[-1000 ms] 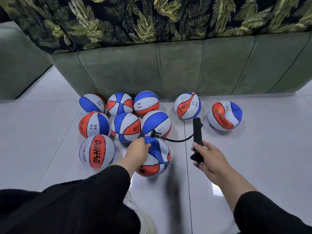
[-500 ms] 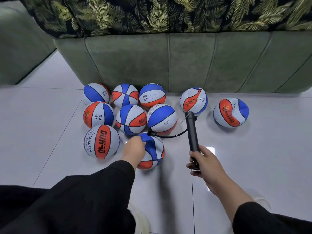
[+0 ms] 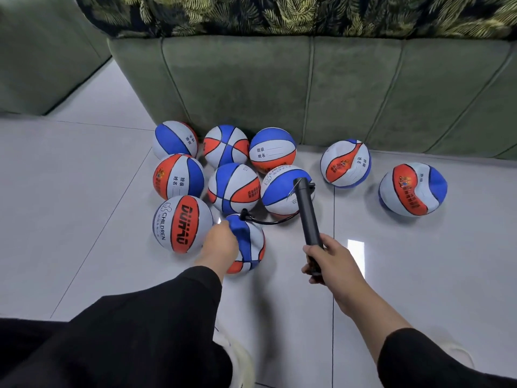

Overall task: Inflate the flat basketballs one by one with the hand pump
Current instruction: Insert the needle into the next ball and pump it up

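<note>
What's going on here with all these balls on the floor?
A person is pumping up basketballs by a green sofa. The left hand holds a dented ball steady on the floor, and the right hand grips the black pump, whose hose runs to that ball. Seven balls clustered behind look round. Two flat balls off to the right still look caved in.

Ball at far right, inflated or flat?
Flat: the far-right ball is dented and creased, sagging on the floor, unlike the round ball at left.
</note>
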Motion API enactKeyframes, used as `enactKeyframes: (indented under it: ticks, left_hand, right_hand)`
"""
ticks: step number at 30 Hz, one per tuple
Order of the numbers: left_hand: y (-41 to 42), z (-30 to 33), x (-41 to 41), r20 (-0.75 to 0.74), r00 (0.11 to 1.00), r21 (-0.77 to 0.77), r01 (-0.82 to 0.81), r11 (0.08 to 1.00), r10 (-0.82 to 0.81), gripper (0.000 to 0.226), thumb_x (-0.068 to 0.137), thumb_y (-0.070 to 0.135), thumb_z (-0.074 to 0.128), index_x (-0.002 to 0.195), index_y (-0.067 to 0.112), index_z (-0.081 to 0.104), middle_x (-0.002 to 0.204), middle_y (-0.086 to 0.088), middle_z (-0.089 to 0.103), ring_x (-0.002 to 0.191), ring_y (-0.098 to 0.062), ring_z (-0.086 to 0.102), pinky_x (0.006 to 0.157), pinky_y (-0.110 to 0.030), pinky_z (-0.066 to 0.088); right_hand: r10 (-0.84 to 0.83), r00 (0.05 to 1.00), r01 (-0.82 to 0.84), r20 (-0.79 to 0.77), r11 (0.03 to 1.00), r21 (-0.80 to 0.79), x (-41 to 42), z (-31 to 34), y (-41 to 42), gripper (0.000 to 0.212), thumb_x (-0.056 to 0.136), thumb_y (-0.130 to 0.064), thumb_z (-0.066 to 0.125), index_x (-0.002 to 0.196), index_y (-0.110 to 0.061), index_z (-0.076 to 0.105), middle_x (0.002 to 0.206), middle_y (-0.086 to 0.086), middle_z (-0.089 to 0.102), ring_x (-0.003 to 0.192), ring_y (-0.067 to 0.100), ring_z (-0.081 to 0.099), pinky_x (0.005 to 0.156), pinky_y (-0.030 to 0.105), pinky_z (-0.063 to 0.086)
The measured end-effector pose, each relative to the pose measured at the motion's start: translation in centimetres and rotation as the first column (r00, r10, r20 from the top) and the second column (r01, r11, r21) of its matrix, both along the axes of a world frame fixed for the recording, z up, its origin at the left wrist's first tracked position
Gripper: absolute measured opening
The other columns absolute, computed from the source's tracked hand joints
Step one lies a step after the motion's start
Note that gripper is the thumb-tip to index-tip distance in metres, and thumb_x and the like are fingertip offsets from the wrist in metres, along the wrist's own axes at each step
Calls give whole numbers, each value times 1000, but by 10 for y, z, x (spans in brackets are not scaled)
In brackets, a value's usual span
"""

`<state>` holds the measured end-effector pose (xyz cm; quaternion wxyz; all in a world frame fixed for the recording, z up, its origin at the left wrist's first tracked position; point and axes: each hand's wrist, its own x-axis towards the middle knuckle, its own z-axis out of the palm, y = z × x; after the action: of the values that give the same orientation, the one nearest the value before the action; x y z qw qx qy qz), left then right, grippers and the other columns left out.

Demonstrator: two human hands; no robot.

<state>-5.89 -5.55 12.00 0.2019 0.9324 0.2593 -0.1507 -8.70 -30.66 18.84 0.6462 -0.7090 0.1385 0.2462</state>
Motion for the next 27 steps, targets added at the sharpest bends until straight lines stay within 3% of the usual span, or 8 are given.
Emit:
enactKeyframes:
  ticks: [4, 6, 8, 10, 13, 18, 21, 27]
  left_hand:
    - [-16, 16, 0, 156, 986, -52, -52, 997, 60, 33, 105, 17, 51, 136, 7, 56, 133, -13, 60, 120, -32, 58, 99, -40, 49]
    - [-29, 28, -1, 322, 939, -121, -85, 989, 120, 28, 106, 25, 53, 125, 9, 65, 119, -8, 65, 109, -27, 61, 90, -38, 50]
    - [-50, 46, -1, 355, 921, -260, -69, 963, 161, 29, 108, 34, 50, 106, 11, 68, 94, -2, 65, 90, -22, 60, 74, -32, 44]
    - [-75, 64, 1, 328, 920, -454, -46, 890, 215, 43, 109, 42, 46, 93, 8, 67, 82, -4, 65, 80, -21, 58, 65, -33, 42]
    - [-105, 79, -1, 267, 911, -698, -43, 714, 316, 49, 107, 50, 47, 85, 8, 63, 81, -8, 61, 74, -19, 53, 69, -33, 43]
    - [-131, 81, -12, 110, 899, -882, -108, 459, 423, 16, 100, 40, 66, 105, 25, 66, 98, 4, 69, 94, -17, 65, 80, -30, 52]
    - [-140, 81, -9, 81, 857, -897, -160, 412, 510, 13, 99, 31, 69, 109, 25, 62, 102, 1, 69, 100, -22, 65, 92, -38, 56]
    - [-153, 80, -5, 61, 761, -904, -232, 358, 645, 26, 101, 25, 62, 125, 18, 55, 108, -4, 66, 96, -21, 62, 68, -27, 47]
  right_hand:
    - [10, 1000, -10, 16, 1000, -4, 9, 4, 7, 7, 97, -17, 63, 101, -13, 68, 72, 6, 56, 65, 21, 64, 61, 34, 53]
    - [29, 999, -29, 27, 1000, -6, 10, 8, 9, 12, 99, -20, 63, 98, -8, 66, 73, 8, 55, 63, 22, 64, 60, 35, 51]
    - [26, 999, -26, 48, 1000, -6, 9, 12, 12, 30, 103, -30, 59, 92, -2, 62, 72, 10, 54, 61, 24, 63, 56, 34, 46]
    - [-16, 999, 17, 47, 1000, -18, 6, 15, 13, 45, 107, -40, 50, 89, 0, 62, 67, 10, 56, 57, 26, 62, 52, 31, 41]
    - [-68, 997, 69, 21, 996, -51, 0, 18, 13, 57, 109, -45, 39, 90, 1, 65, 62, 11, 61, 54, 27, 64, 50, 30, 39]
    - [-114, 994, 114, 2, 992, -58, -10, 19, 7, 63, 109, -49, 35, 85, -5, 72, 61, 13, 63, 53, 27, 64, 53, 31, 40]
    - [-242, 970, 242, -32, 970, 2, -18, 15, 2, 59, 108, -51, 36, 94, -8, 74, 67, 14, 67, 58, 25, 63, 56, 33, 46]
    - [-294, 940, 318, -175, 939, 130, -38, 15, 6, 56, 105, -59, 40, 107, -9, 65, 83, 14, 61, 63, 26, 63, 56, 34, 51]
